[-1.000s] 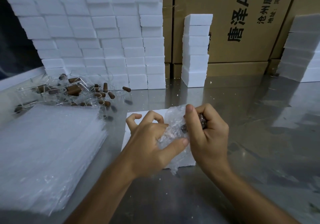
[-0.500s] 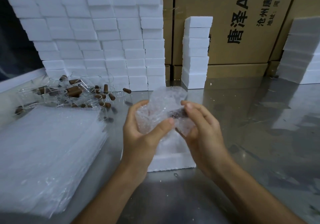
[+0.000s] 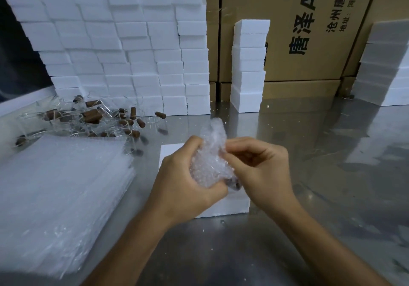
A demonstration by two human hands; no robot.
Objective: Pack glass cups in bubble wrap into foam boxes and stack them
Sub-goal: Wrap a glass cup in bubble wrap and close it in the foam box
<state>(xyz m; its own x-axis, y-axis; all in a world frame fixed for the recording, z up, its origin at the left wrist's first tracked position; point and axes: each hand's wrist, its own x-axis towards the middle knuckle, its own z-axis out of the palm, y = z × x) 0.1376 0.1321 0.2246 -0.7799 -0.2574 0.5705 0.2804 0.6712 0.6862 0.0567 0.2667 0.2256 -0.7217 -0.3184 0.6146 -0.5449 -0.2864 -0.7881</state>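
A bubble-wrapped glass cup (image 3: 211, 161) is held upright in the middle of the view, its brown handle showing at the bottom between my hands. My left hand (image 3: 183, 181) grips the wrapped bundle from the left and below. My right hand (image 3: 259, 166) pinches the wrap's right side with fingers closed on it. Under both hands lies a white foam box (image 3: 223, 208) on the metal table, mostly hidden. A stack of bubble wrap sheets (image 3: 57, 188) sits at the left. Loose glass cups with brown handles (image 3: 88, 119) lie behind that stack.
A wall of stacked white foam boxes (image 3: 124, 51) stands at the back left, a single column of foam boxes (image 3: 249, 64) beside it, and another foam pile (image 3: 385, 64) at the far right. Cardboard cartons (image 3: 309, 31) line the back. The steel tabletop (image 3: 321, 175) reflects light.
The bundle went from pressed down on the foam box to lifted and spread, and is now squeezed upright between both hands, handle end down.
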